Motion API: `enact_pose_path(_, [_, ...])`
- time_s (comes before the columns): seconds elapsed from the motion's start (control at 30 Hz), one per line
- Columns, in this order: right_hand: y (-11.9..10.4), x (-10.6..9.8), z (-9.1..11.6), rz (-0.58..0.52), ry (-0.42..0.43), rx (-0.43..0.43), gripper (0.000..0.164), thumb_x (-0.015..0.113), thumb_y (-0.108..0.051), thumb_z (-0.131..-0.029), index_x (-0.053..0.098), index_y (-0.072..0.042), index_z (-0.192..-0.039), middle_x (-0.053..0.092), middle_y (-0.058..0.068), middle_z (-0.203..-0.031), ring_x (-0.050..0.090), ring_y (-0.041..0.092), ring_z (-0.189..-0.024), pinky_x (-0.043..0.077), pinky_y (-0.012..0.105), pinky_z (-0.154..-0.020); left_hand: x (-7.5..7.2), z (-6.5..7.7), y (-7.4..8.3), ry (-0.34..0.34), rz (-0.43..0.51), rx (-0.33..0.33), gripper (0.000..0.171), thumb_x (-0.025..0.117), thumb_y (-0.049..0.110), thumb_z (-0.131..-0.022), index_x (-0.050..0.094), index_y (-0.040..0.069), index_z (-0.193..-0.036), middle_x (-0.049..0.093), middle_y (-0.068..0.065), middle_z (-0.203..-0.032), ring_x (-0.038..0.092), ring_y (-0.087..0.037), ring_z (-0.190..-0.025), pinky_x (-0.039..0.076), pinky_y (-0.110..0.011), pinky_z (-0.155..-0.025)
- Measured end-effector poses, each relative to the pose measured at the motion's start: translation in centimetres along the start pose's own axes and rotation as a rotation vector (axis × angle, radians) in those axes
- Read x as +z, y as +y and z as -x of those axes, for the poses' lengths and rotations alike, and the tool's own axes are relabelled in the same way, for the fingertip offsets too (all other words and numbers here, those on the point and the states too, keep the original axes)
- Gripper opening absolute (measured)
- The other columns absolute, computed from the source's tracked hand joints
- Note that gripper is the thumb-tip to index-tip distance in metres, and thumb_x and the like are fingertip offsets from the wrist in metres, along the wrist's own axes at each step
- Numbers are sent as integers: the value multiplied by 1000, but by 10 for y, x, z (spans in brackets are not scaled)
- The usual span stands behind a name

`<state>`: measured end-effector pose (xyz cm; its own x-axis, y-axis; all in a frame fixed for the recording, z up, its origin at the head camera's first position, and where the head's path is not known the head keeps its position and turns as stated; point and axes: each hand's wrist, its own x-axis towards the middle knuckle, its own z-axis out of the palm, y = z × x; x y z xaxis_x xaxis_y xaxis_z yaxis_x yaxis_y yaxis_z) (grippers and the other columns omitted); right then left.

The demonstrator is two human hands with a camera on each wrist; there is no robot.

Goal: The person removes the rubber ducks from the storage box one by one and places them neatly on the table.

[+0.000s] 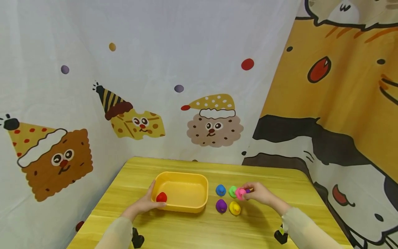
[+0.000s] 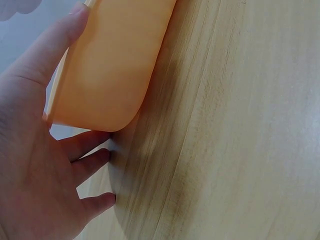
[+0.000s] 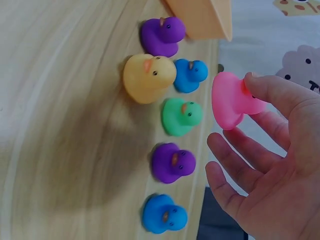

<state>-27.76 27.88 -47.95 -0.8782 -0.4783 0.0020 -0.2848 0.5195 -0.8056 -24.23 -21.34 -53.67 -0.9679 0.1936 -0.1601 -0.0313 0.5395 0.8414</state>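
Observation:
My left hand (image 1: 146,202) holds the left end of a yellow plastic basin (image 1: 203,193), thumb along the near rim and fingers round the far left side. A red toy (image 1: 161,197) lies inside, by the thumb; its shape is unclear. To the basin's right, my right hand (image 1: 259,193) pinches a pink rubber duck (image 3: 227,102) between thumb and fingers, lifted off the table. Below and around it stand a green duck (image 3: 180,117), a yellow duck (image 3: 142,82), two purple ducks, one near the basin (image 3: 160,37), and two blue ducks, one beside the yellow duck (image 3: 190,77).
Everything stands on a wood-grain table (image 1: 186,230). A white curtain (image 1: 149,69) printed with cartoon figures hangs behind and at both sides. The other purple duck (image 3: 170,162) and blue duck (image 3: 162,215) are partly or wholly hidden by my right hand in the head view.

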Motion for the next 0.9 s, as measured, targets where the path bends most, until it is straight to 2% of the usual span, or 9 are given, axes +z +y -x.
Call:
enact_pose_path(0.23, [10, -3, 9, 79, 28, 27, 31, 74, -14, -83, 68, 2, -108, 65, 11, -105, 58, 28, -91, 52, 30, -72, -1, -2, -1, -4, 8, -10, 123, 82, 35, -78, -10, 6, -154, 4, -34, -155, 21, -54, -136, 18, -67, -107])
enact_pose_path(0.4, [16, -2, 15, 112, 40, 56, 25, 75, -15, -83, 68, -2, -104, 66, 7, -100, 54, 24, -85, 49, 29, -68, -1, 1, 0, -9, 6, -12, 122, 81, 35, -79, -11, 6, -154, 3, -34, -155, 21, -55, -136, 19, -67, -107])
enact_pose_path(0.5, [20, 0, 19, 103, 44, 78, 28, 76, -15, -82, 68, -1, -105, 67, 8, -101, 54, 23, -82, 48, 30, -67, -1, 2, 0, -8, 0, -18, 121, 80, 34, -79, -11, 5, -154, 3, -35, -154, 22, -56, -135, 20, -68, -106])
enact_pose_path(0.73, [30, 4, 25, 135, 68, 131, 34, 79, -15, -78, 68, 0, -107, 65, 10, -106, 57, 33, -99, 51, 37, -76, -1, 2, -2, -17, -1, -30, 123, 80, 38, -78, -11, 7, -154, 4, -35, -154, 22, -55, -135, 20, -68, -106])
enact_pose_path(0.9, [35, 7, 28, 144, 88, 156, 37, 81, -18, -76, 69, 0, -106, 67, 9, -102, 57, 30, -97, 49, 36, -77, -1, 2, -1, -21, 12, 6, 124, 79, 41, -78, -13, 6, -153, 4, -38, -153, 20, -57, -134, 18, -69, -105])
